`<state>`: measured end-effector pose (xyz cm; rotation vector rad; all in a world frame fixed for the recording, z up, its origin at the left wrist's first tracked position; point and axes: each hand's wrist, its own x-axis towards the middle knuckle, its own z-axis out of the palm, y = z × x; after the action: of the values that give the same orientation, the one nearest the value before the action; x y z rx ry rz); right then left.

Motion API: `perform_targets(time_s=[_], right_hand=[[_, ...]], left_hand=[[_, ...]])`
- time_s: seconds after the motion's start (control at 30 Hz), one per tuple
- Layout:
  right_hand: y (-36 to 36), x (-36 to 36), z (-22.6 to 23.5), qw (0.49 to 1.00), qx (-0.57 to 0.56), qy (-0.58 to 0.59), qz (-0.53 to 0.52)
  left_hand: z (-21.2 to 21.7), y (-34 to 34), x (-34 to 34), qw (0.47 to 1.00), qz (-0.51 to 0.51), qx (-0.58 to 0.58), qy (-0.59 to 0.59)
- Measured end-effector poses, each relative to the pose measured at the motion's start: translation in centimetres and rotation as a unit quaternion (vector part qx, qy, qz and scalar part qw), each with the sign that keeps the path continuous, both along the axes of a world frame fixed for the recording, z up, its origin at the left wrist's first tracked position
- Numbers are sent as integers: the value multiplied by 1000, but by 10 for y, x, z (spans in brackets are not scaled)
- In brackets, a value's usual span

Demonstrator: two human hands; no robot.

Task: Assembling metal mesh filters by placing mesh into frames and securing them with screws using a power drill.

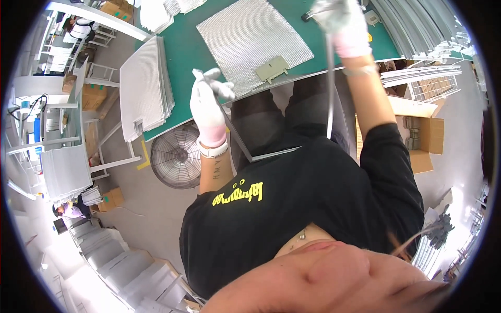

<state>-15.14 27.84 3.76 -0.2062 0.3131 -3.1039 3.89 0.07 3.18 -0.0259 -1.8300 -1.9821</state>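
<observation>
A thin metal frame point(330, 88) leans against my body, with one corner near my lap. My right hand point(344, 23), in a white and pink glove, is closed at the upper end of its right bar over the table. A small dark piece point(306, 17) shows beside those fingers. My left hand point(209, 107), gloved alike, has its fingers apart next to the left bar's upper end; whether they touch is hard to see. Between my hands a silver mesh panel point(250, 36) lies on the green table point(182, 57), with a grey-green plastic plate point(272, 69) on its near edge.
A stack of mesh panels point(146, 86) sits at the table's left, above a floor fan point(181, 155). Long metal strips point(417, 26) are piled at the right. An open cardboard box point(429, 138) stands right of my legs. White racks point(62, 141) line the left.
</observation>
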Motion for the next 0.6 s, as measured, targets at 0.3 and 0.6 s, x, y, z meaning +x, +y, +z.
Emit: perform_targets(time_s=[0.3,0.6], right_hand=[[16,58,-81,839,525,22,140],[-1,194,-91,776,629,-8,-45]], left_hand=[[-73,74,32,932,-277,44,-230],[-101,154,-28,825,-242,473,-193]])
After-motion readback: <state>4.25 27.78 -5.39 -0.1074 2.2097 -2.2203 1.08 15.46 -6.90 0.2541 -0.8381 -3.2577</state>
